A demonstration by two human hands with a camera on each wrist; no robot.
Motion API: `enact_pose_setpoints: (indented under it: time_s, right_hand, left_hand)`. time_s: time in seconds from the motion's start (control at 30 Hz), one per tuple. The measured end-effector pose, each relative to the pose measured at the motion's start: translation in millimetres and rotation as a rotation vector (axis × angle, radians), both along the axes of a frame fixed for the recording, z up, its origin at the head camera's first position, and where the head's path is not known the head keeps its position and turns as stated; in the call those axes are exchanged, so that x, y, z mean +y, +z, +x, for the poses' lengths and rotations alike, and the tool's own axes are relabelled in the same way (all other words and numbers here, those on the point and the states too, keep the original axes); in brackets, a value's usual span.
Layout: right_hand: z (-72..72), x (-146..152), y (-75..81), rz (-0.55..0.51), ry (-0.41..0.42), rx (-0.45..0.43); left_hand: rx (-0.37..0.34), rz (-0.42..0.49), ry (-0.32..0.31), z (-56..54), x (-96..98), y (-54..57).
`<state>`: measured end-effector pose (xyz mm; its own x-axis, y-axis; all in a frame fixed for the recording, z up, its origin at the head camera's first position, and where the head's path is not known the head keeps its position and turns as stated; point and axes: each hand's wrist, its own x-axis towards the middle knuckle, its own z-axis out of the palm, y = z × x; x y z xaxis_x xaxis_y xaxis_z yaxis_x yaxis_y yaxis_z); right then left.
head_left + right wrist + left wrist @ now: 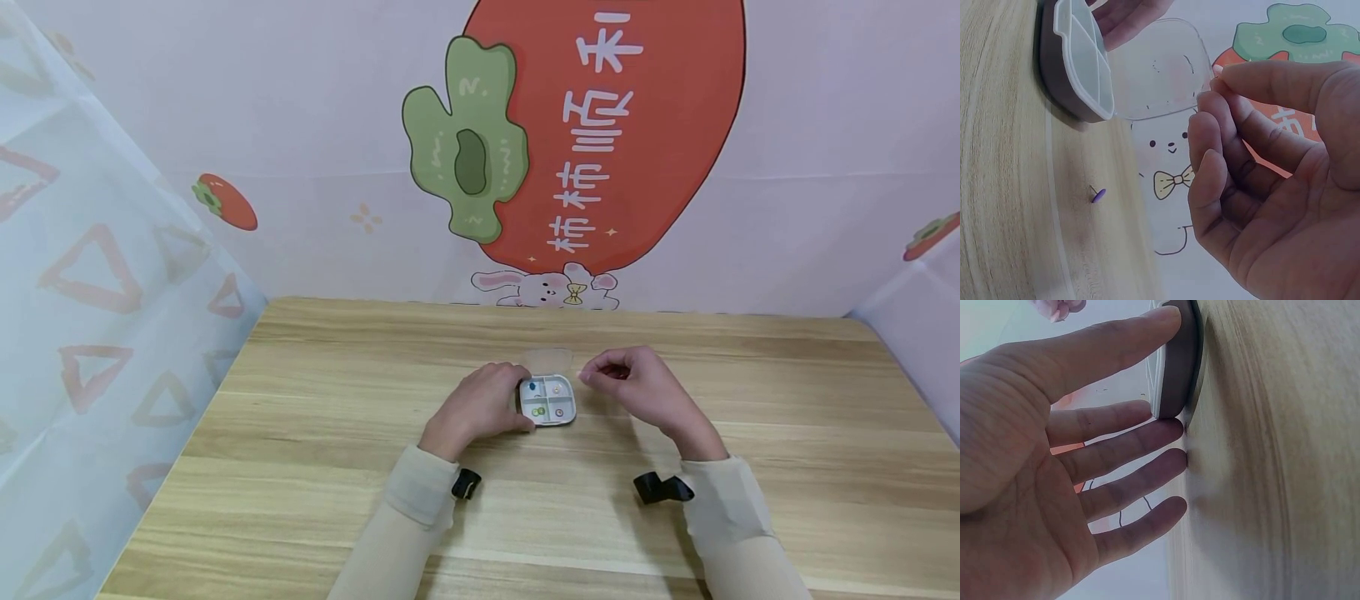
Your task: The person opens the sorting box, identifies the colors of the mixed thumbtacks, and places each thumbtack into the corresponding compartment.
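A small white pill box (548,402) with four-part dividers stands on the table, its clear lid (547,361) raised at the back. Small coloured pieces lie in its compartments, blue, green and reddish among them. My left hand (486,402) grips the box's left side, thumb at the front corner and a finger at the back; in the left wrist view the thumb (1147,328) lies against its dark outer wall. Just right of the box, my right hand (637,385) pinches a tiny pale thing (1218,70) between thumb and fingertips; its kind cannot be made out.
A purple thumbtack (1099,195) lies on the wooden table (300,467), close to the box in the right wrist view. Behind the table hangs a printed cloth (315,108) with a large red persimmon, and another cloth (90,333) borders the left side.
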<state>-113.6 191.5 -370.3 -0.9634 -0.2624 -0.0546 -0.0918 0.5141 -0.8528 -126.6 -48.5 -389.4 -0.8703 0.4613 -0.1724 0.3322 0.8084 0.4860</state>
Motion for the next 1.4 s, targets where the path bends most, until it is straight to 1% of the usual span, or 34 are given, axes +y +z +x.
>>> enact_pose_setpoints:
  time_s: [0.37,0.63,1.03,1.4]
  right_hand:
    - [-0.9,-2.9,-1.1,0.016,-0.010,-0.005]
    - [-0.1,-4.2,0.9,0.021,-0.014,-0.008]
    - [0.6,-6.1,3.7,0.006,-0.014,-0.007]
    - [2.1,-6.4,5.5,-0.004,-0.010,0.015]
  left_hand:
    - [-0.006,0.003,0.002,0.9,-1.4,1.9]
    - [-0.012,-0.002,0.014,0.5,-1.6,-0.2]
    - [-0.007,-0.003,0.009,0.1,-1.3,0.3]
    - [-0.008,0.001,0.006,0.1,-0.6,0.3]
